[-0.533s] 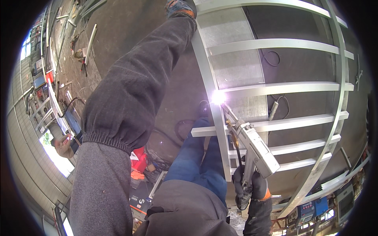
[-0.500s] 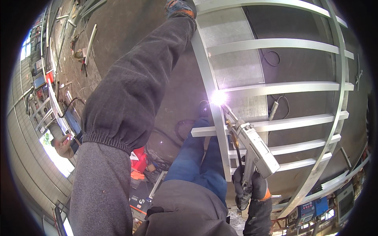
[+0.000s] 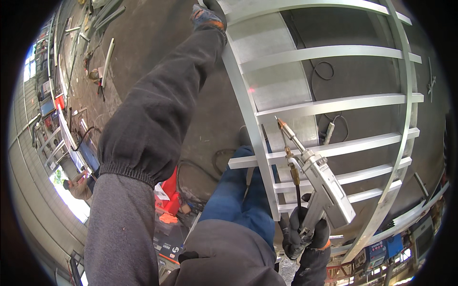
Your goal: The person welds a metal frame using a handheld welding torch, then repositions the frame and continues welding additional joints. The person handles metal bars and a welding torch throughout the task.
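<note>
A silvery metal frame [image 3: 248, 118], with several crossbars [image 3: 334, 104] between its long rails, stretches across the middle and right. High in the view, my gloved left hand [image 3: 208, 18] is closed around the frame's far left corner; its fingertips are partly hidden. My gloved right hand [image 3: 305, 229] grips the handle of a handheld welding gun [image 3: 329, 183], its fingers wrapped round. The gun's narrow nozzle [image 3: 282, 123] points up and left, just off the joint of a crossbar and the left rail. No arc is lit. A small red light spot shows near that rail.
A flat metal plate [image 3: 276, 62] lies under the frame's left side. Dark cable [image 3: 324, 71] loops behind the crossbars. Red items [image 3: 168, 195] and a dark box [image 3: 167, 240] sit low by my legs. Metal lengths [image 3: 109, 62] lie at far left, where another person [image 3: 80, 187] is visible.
The bright welding light at the joint has gone out. The gun has drawn back to the right, its nozzle off the rail. My left hand still holds the frame corner.
</note>
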The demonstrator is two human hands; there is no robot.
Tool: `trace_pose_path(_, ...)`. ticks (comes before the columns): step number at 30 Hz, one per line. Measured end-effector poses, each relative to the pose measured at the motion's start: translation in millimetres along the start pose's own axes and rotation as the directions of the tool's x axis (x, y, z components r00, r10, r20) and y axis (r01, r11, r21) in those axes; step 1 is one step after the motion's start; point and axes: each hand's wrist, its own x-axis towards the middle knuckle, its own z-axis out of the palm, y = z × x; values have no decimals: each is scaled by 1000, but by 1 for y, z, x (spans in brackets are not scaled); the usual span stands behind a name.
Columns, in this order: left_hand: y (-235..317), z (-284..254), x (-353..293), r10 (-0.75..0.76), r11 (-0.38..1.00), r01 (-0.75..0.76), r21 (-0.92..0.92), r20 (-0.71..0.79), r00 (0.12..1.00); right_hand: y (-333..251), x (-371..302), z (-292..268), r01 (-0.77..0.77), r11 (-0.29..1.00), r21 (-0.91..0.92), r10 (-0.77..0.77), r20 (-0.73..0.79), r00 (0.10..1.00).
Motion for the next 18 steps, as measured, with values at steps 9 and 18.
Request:
trace_pose_path(9,-14,4,4,23,988,-34,151,72,997,0,11,34,20,1000,15,-19,-41,999)
trace_pose_path(18,1,-9,-8,-90,995,94,-38,102,991,-38,70,65,-25,989,144,6,133,991)
